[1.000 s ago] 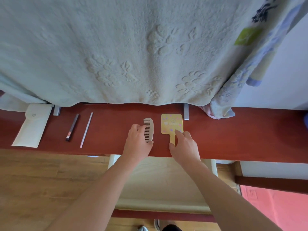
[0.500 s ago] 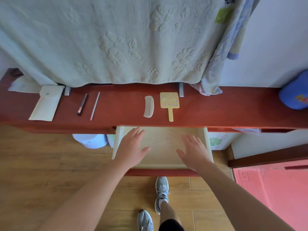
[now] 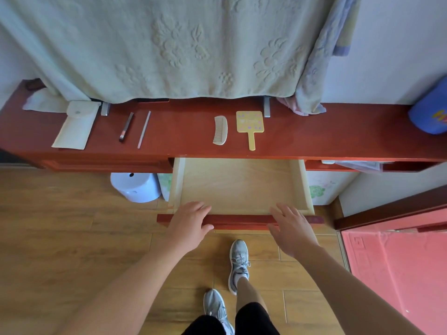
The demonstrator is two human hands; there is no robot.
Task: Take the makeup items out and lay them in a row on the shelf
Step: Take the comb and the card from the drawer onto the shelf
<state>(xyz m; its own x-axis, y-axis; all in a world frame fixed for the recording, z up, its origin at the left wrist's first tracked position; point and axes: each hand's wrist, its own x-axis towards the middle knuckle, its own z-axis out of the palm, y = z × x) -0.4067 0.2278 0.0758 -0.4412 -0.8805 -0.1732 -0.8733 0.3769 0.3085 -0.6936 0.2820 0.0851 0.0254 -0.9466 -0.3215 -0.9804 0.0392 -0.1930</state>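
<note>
both arms stretched toward the open drawer (image 3: 238, 187), left hand (image 3: 187, 224) flat on its red front, right hand (image 3: 292, 229) over it too, fingers (image 3: 199, 207) loose and spread. comb (image 3: 220, 130) and mirror (image 3: 250, 124) lie on the shelf (image 3: 181, 136) just behind the drawer

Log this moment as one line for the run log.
shelf: pouch, pencil, thin stick, comb, mirror in a row | drawer: pulled out | left hand: rests on drawer front | right hand: fingers straight, over drawer front

Pale green flower-embossed blanket (image 3: 169, 44) above a glossy red-brown wooden shelf (image 3: 314, 141); yellow hand mirror (image 3: 249, 122) dotted purple, cream comb (image 3: 220, 130), white pouch (image 3: 75, 124).
</note>
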